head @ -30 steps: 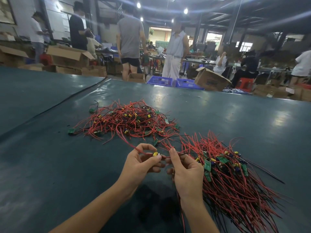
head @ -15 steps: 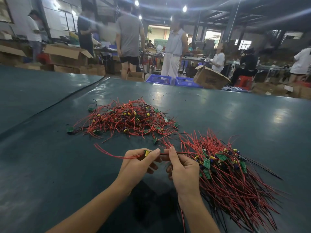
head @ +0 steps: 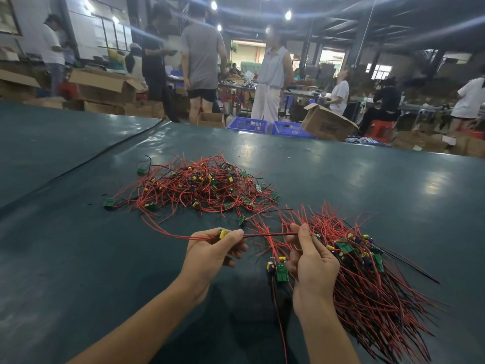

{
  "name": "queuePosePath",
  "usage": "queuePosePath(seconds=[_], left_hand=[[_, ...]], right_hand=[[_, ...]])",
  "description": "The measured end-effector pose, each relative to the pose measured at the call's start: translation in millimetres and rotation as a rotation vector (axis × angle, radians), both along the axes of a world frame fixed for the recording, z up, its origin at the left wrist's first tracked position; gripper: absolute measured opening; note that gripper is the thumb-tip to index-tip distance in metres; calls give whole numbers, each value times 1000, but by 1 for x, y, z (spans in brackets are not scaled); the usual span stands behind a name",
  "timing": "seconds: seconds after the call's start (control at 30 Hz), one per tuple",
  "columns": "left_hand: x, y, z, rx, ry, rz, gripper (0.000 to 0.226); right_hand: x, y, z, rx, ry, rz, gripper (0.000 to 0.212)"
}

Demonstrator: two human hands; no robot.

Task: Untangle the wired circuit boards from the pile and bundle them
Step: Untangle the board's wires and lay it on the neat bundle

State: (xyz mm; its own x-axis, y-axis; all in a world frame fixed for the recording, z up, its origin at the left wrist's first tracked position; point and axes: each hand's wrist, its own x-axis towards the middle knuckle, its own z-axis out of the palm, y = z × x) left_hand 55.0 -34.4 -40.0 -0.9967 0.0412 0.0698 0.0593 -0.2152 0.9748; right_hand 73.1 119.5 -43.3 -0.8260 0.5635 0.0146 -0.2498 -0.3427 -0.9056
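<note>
A tangled pile [head: 194,187] of red-wired small green circuit boards lies on the dark green table [head: 78,258] ahead of me. To the right spreads a straightened bundle [head: 367,274] of the same boards with their wires fanned toward me. My left hand [head: 212,256] pinches one board with a yellow part [head: 223,233]; its red wire loops off to the left. My right hand [head: 309,261] pinches that board's red and black wires, stretched between the two hands. Another green board [head: 280,271] hangs by my right hand's fingers.
Beyond the table's far edge stand several people, open cardboard boxes [head: 328,126] and two blue crates [head: 248,124]. A seam [head: 105,156] runs across the table cover at the left.
My hands have drawn apart, stretching the wires between them. The board's wire has pulled further out of the tangled pile, and a green board now hangs by my right hand.
</note>
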Motion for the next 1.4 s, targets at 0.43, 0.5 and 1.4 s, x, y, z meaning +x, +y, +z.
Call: queuePosePath(seconds=[0.43,0.5,1.4], left_hand=[[9,9,-5,-115,32,-36,22],[8,8,-4,-109,25,-36,25],[-20,-10,-4,340,-245,14,27]], right_hand=[[9,-39,-12,482,40,137,32],[6,-35,-11,411,-12,85,33],[6,-6,4,85,154,26,35]])
